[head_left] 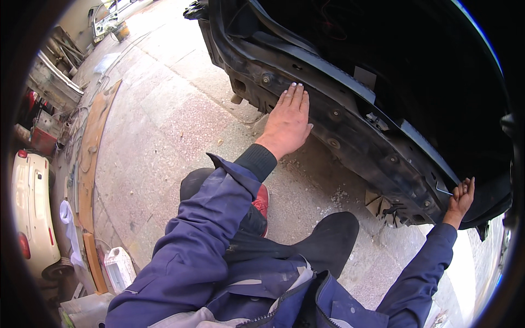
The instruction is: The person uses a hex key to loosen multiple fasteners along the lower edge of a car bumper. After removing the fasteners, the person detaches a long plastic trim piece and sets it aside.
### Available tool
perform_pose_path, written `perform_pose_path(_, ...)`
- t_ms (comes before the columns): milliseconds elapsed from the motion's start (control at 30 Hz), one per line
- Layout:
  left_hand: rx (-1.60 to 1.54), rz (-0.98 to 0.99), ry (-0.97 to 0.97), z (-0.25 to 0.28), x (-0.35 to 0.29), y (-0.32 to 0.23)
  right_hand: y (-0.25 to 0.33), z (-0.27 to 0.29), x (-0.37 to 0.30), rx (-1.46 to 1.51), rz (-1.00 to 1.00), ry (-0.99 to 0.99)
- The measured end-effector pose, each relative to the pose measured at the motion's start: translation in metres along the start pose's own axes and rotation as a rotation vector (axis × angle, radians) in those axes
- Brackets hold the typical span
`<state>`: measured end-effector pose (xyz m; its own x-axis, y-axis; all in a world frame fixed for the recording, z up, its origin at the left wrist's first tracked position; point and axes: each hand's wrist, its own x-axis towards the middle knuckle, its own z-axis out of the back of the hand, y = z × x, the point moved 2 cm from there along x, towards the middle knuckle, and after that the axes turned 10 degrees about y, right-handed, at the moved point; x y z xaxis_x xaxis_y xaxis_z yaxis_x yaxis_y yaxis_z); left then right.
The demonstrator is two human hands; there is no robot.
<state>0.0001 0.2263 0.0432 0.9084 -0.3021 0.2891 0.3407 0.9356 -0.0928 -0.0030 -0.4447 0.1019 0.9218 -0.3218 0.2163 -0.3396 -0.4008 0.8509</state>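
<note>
The black rear panel of a car body (361, 128) runs diagonally across the view, with several bolts along it and a dark opening behind. Against its upper left part lies my left hand (287, 121), flat, fingers stretched out and close together, holding nothing. At the panel's lower right end, my right hand (461, 203) is closed on a thin metal rod (444, 190) with a bent end. The rod's tip reaches the panel near its edge; the part inside my fingers is hidden.
A cream car (35, 210) stands at the far left. Beside it lie a long wooden board (98, 142), a white plastic jug (119, 269) and a white cloth (69, 225). Small debris (339, 199) is scattered on the stone floor under the panel.
</note>
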Motion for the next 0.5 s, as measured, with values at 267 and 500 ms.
perform_pose_path(267, -0.009, -0.028, 0.026, -0.002, 0.0, -0.014, 0.0, -0.004, -0.003, 0.007, 0.009, -0.004)
perform_pose_path(500, -0.001, -0.043, 0.02, -0.004, -0.001, -0.012, 0.0, -0.015, -0.007, 0.033, -0.001, 0.024)
